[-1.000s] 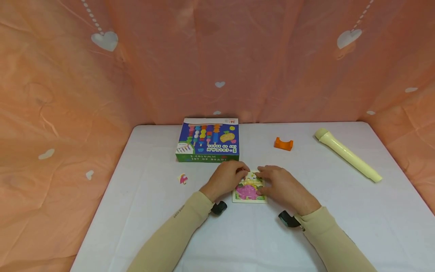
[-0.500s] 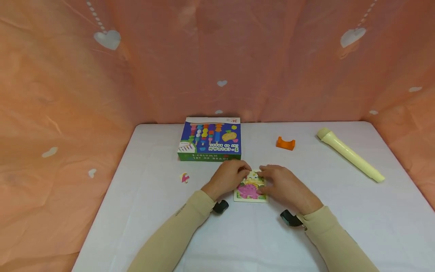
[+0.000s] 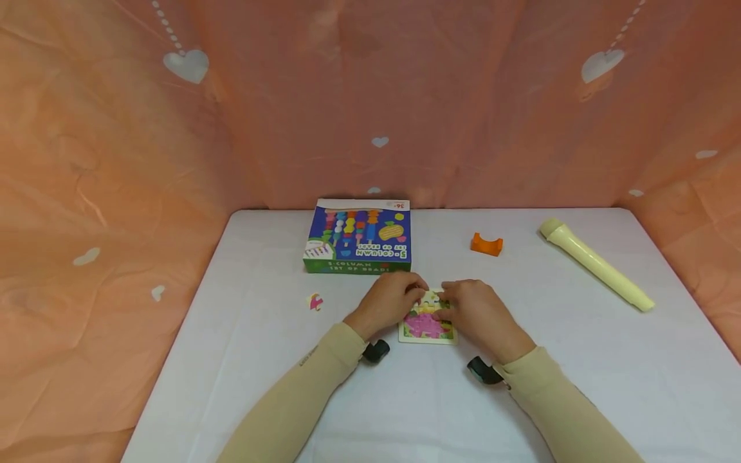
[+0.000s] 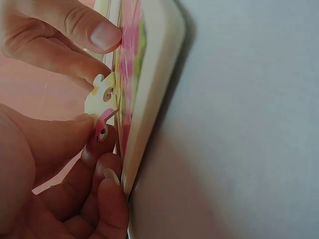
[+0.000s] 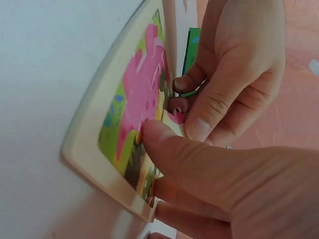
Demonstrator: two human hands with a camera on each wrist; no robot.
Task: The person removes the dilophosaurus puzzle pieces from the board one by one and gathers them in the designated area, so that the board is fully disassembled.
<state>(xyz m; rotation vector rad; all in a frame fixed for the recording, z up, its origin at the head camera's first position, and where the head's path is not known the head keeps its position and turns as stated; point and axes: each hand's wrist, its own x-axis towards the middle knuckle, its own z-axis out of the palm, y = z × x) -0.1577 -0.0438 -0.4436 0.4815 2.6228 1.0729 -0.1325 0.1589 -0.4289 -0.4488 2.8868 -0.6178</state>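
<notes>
Holding a small puzzle piece (image 4: 102, 94) between thumb and fingers, my left hand (image 3: 390, 297) tips it against the far edge of the puzzle board (image 3: 427, 339), where it stands partly raised and not yet seated. My right hand (image 3: 476, 311) lies on the board's right side, thumb pressed flat on the pink animal picture and fingers curled round the edge to steady it. The board lies on the counter (image 3: 405, 399) directly before me, between both hands.

State of work, as judged from these views: most of the picture reads as filled, the pink figure on green being largely whole; the piece in my left hand is unplaced, and one more loose piece (image 3: 315, 301) lies apart on the counter to the left. Whether other gaps lie under my hands I cannot tell.

Surface and room: a white cloth covers the counter. A blue bead-toy box (image 3: 358, 237) sits just beyond the board, an orange block (image 3: 486, 244) to its right, and a cream flashlight (image 3: 594, 263) well off to the right. Peach sheeting with white hearts (image 3: 186, 66) closes the space on three sides.
</notes>
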